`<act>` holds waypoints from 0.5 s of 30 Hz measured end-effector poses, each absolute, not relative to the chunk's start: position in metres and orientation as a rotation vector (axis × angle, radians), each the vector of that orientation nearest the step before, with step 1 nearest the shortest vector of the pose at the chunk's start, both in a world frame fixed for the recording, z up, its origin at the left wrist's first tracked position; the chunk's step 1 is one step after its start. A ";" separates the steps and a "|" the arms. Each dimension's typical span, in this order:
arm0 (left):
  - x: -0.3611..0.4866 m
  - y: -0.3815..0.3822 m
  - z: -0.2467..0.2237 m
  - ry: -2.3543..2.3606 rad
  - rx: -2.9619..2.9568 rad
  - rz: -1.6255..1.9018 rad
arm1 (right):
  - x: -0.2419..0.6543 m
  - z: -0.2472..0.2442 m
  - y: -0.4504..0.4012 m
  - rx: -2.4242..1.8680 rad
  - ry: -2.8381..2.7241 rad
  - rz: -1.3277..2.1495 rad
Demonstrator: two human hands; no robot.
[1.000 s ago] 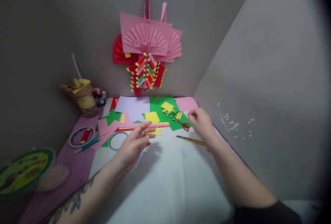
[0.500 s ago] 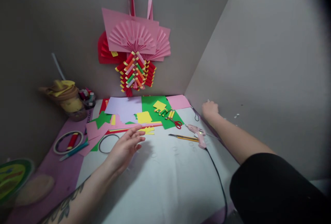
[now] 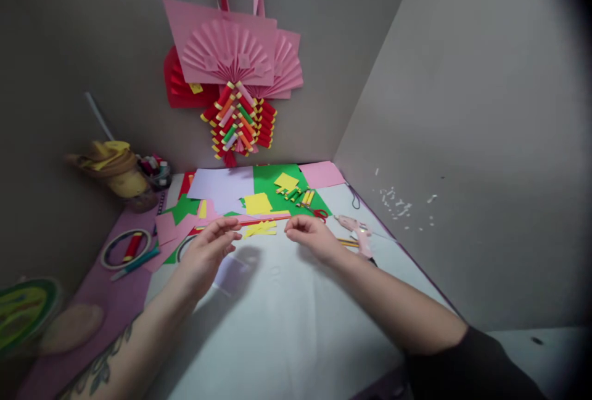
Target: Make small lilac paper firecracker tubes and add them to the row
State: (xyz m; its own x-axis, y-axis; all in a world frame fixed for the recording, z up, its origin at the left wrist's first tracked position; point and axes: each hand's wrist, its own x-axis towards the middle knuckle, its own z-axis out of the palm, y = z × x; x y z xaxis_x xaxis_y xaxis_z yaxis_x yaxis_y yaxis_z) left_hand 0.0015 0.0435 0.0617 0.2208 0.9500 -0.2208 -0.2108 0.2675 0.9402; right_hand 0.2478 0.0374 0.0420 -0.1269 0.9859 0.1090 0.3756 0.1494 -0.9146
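My left hand hovers above the white tabletop, palm inward, thumb and fingers apart and nothing visible between them. Below it lies a small lavender paper piece. Opposite, my right hand is closed, thumb against curled fingertips; whatever it may pinch is hidden. Between the hands and just beyond are yellow paper strips and long red and pink strips. The pink glue gun rests right of my right hand, with red-handled scissors behind that hand.
Small white scraps cling to the right grey panel. Pink paper fans with paper firecrackers hang at the back. Green paper carries small rolls. At left are a tape ring, a blue pen and a cup.
My right hand has left the right panel and come over the table's middle, facing my left hand. My left hand has shifted slightly left. The lavender piece now shows beneath it.
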 end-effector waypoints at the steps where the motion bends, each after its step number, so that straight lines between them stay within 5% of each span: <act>1: -0.001 0.043 0.061 1.021 0.953 0.997 | 0.239 0.041 0.033 -1.249 -1.542 1.118; 15: -0.031 0.024 0.031 1.242 1.232 0.982 | 0.220 0.030 0.029 -1.186 -1.123 1.495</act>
